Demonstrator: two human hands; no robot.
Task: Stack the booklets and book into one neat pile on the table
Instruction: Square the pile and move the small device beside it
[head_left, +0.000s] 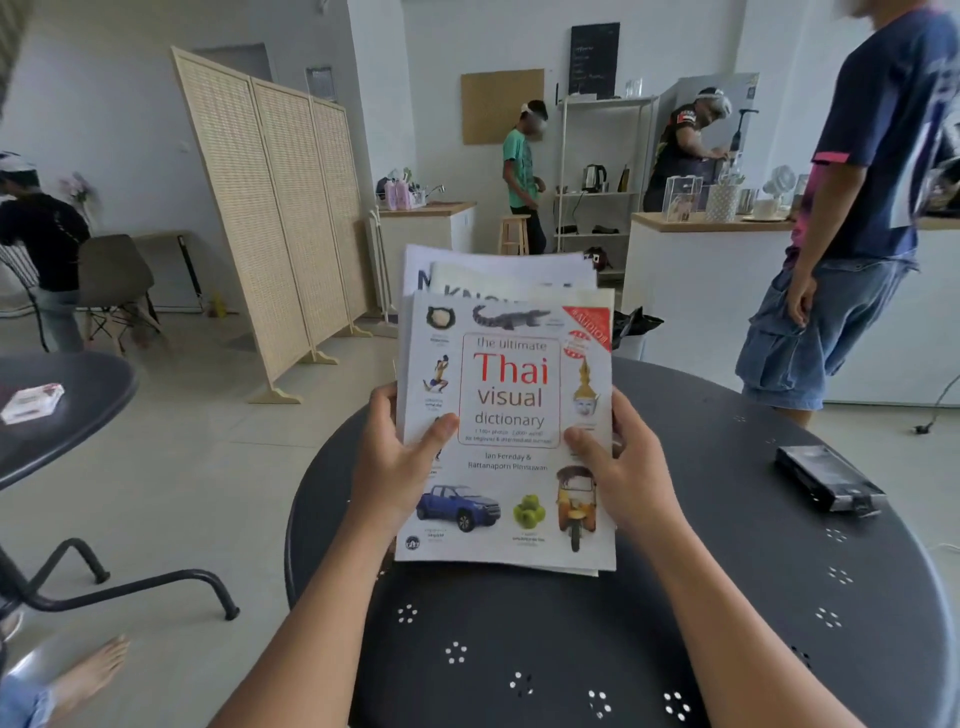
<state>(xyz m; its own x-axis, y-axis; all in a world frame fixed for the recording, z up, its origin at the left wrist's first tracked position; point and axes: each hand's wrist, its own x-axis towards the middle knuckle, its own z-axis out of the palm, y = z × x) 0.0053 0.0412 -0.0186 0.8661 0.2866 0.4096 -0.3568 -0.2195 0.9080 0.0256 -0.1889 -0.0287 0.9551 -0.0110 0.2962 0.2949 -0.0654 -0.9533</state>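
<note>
Overhead, dark round table, café room.

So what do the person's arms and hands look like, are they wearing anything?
Nothing shows on them. The left hand and right hand are bare, with no gloves, rings, watch or bracelets. Both forearms are bare too, with no sleeves in view.

Both hands, left hand and right hand, clamp the book, booklets fanned behind it, bottom edge on the dark surface.
</note>
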